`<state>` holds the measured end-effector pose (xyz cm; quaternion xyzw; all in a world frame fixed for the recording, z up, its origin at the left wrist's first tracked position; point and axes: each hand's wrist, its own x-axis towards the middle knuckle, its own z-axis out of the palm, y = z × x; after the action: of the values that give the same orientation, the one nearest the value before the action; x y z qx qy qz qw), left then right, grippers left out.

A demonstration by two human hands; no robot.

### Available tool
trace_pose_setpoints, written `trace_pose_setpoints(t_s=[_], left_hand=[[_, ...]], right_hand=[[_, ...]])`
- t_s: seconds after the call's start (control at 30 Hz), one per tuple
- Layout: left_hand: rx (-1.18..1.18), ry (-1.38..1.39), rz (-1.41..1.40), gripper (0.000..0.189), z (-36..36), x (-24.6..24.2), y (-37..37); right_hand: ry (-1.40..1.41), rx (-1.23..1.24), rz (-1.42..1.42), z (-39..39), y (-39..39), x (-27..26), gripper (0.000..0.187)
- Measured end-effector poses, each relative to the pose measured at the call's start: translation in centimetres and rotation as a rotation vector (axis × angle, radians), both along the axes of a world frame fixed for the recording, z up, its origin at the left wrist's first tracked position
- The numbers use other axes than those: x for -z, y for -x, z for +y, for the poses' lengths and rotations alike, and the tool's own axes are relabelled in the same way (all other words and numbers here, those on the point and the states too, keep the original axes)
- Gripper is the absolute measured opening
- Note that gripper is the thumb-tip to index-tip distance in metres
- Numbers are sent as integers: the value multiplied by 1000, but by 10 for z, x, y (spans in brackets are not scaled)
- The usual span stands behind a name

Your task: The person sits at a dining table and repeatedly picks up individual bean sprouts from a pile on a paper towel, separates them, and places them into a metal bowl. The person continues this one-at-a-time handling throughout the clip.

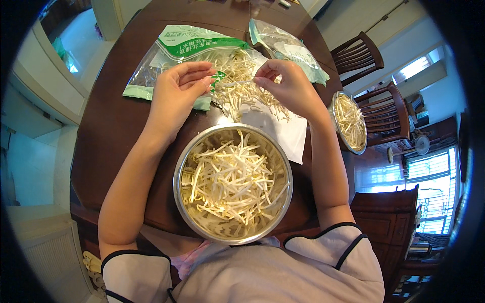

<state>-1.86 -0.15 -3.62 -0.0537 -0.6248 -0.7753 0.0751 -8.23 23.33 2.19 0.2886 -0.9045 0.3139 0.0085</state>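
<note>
My right hand [284,81] pinches one end of a pale bean sprout [242,81] between thumb and forefinger. The sprout reaches left toward my left hand [180,83], whose thumb and fingertips are close together; I cannot tell whether they grip its other end. Beneath and beyond both hands lies a loose heap of bean sprouts [240,64], partly on a white paper sheet [291,138]. Close to my body stands a round stainless steel bowl [181,189] holding many bean sprouts [231,178]. An opened plastic sprout bag [204,43] bearing green print lies behind my left hand.
A second plastic bag [293,49] lies beyond my right hand. At the right edge of the dark wooden table [110,151] is another metal bowl [336,130] with sprouts [349,121]. Wooden chairs [386,113] stand to the right.
</note>
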Motion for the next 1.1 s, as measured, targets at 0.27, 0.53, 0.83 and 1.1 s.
trace_pose_setpoints(t_s=[0.27, 0.53, 0.83, 1.1], left_hand=[[-6, 66, 26, 33, -1, 5, 2], [65, -124, -125, 24, 8, -3, -4], [105, -306, -101, 23, 6, -7, -4], [225, -437, -113, 22, 6, -12, -5]], right_hand=[[-95, 186, 458, -3, -9, -7, 15], [217, -5, 251, -30, -23, 3, 11], [225, -170, 190, -39, -29, 10, 6], [346, -55, 265, -37, -26, 7, 14]])
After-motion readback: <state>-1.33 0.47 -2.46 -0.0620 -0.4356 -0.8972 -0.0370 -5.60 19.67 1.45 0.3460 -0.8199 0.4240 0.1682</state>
